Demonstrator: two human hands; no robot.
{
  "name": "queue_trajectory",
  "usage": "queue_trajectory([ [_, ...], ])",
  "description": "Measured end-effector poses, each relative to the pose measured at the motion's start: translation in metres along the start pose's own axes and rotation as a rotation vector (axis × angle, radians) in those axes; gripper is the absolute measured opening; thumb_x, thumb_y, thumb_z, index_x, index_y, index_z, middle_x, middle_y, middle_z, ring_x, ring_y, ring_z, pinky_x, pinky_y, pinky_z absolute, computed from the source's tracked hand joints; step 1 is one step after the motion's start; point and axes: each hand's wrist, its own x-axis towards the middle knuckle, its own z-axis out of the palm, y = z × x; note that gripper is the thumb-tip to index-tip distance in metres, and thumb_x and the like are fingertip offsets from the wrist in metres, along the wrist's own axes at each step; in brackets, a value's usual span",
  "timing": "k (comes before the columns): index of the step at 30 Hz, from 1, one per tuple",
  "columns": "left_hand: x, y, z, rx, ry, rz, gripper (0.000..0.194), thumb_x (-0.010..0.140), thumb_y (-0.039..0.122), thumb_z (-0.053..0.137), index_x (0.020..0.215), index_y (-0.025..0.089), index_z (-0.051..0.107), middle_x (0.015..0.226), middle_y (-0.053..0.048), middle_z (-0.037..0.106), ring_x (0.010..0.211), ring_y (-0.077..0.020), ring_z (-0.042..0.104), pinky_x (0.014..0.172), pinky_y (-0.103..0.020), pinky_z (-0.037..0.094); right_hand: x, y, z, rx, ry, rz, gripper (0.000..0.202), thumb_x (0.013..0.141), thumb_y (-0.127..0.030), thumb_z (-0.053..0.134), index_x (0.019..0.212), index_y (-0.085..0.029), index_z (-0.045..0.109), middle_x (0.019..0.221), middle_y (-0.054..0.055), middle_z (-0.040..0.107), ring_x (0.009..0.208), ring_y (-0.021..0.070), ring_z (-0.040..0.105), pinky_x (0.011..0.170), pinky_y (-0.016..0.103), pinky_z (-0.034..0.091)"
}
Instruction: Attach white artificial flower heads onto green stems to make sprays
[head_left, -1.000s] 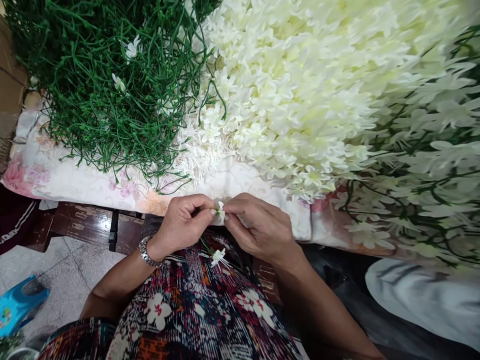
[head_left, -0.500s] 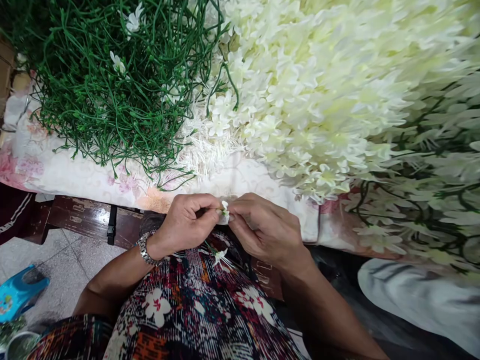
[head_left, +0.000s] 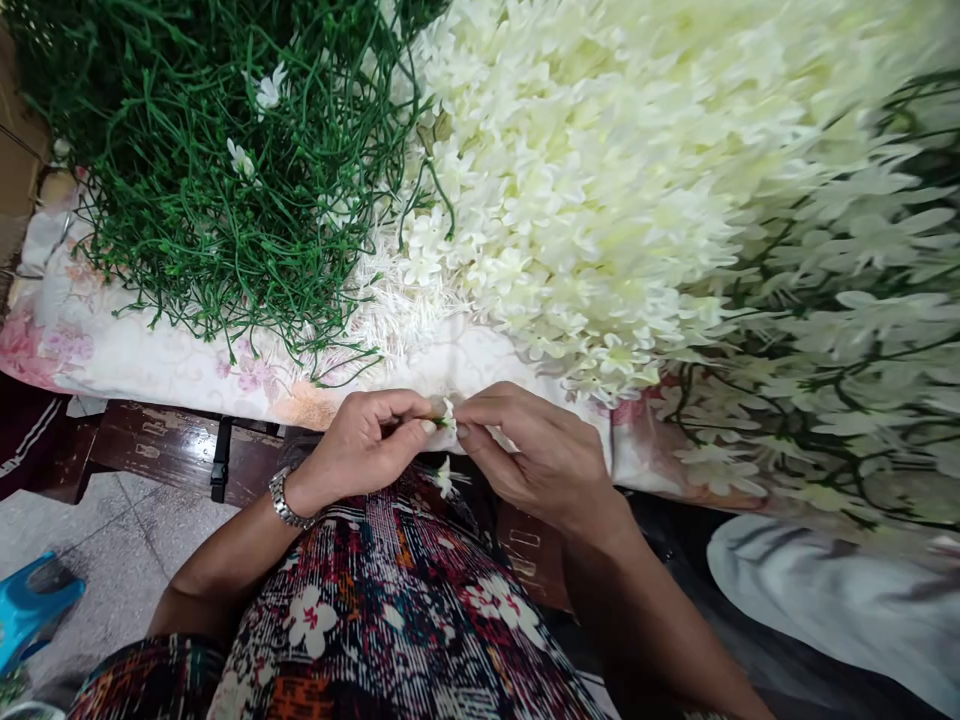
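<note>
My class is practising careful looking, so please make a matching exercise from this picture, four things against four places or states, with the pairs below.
Things
1. Left hand
2. Green stems
3. Blue plastic item
4. Black buckled strap

Places or states
A. In front of brown wood
B. Wears a metal band at the wrist
C. Near the floor tiles, at the picture's edge
D. Heaped on floral cloth, left of the cream blossoms

Pairs: 1-B, 2-D, 3-C, 4-A

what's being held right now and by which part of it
A small white flower: the left hand pinches it by its green stem end. The right hand's fingertips are at its petal side; whether they grip it cannot be told.
</note>
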Motion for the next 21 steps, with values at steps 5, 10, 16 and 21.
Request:
queue_trajectory([
  [5, -0.0001, 0.0034, -0.0024, -0.007, -0.085, -0.016, 0.017, 0.075, 0.017, 0.043, 0.068, 0.013, 0.058, 0.053, 0.003, 0.047, 0.048, -0.0043, 0.038, 0.045, -0.015, 0.032, 0.0017, -0.0011, -0.0054, -0.037, -0.018, -0.053, 0.018, 0.074, -0.006, 0.049, 0.087, -0.018, 0.051, 0.071, 0.004, 0.057, 0.068, 0.0119, 0.053, 0.059, 0.025, 0.045],
  [10, -0.0003, 0.0064, -0.0012, 0.03, -0.061, -0.014, 0.015, 0.071, 0.012, 0.043, 0.062, 0.013, 0.053, 0.055, 0.003, 0.047, 0.053, -0.0058, 0.04, 0.051, -0.017, 0.034, 0.0026, -0.0044, -0.0062, 0.032, -0.039, -0.02, 0.016, 0.075, -0.008, 0.047, 0.086, -0.018, 0.05, 0.071, 0.003, 0.056, 0.067, 0.0111, 0.052, 0.058, 0.024, 0.045],
  [16, -0.0034, 0.0068, 0.0038, 0.143, 0.004, 0.042, 0.015, 0.071, 0.009, 0.04, 0.06, 0.014, 0.048, 0.052, 0.005, 0.04, 0.049, -0.0052, 0.035, 0.047, -0.016, 0.031, 0.0042, -0.0058, -0.0077, 0.07, -0.074, 0.033, 0.012, 0.076, -0.01, 0.044, 0.082, -0.02, 0.048, 0.066, 0.001, 0.054, 0.062, 0.0102, 0.051, 0.055, 0.024, 0.043],
  [21, -0.0048, 0.0034, 0.0057, 0.269, 0.047, 0.124, 0.014, 0.073, 0.007, 0.041, 0.065, 0.014, 0.051, 0.056, 0.004, 0.043, 0.052, -0.0057, 0.038, 0.049, -0.017, 0.034, 0.0025, -0.0035, -0.0047, 0.059, -0.046, 0.037, 0.012, 0.074, -0.009, 0.046, 0.08, -0.019, 0.047, 0.064, 0.001, 0.052, 0.059, 0.0097, 0.049, 0.054, 0.023, 0.043],
])
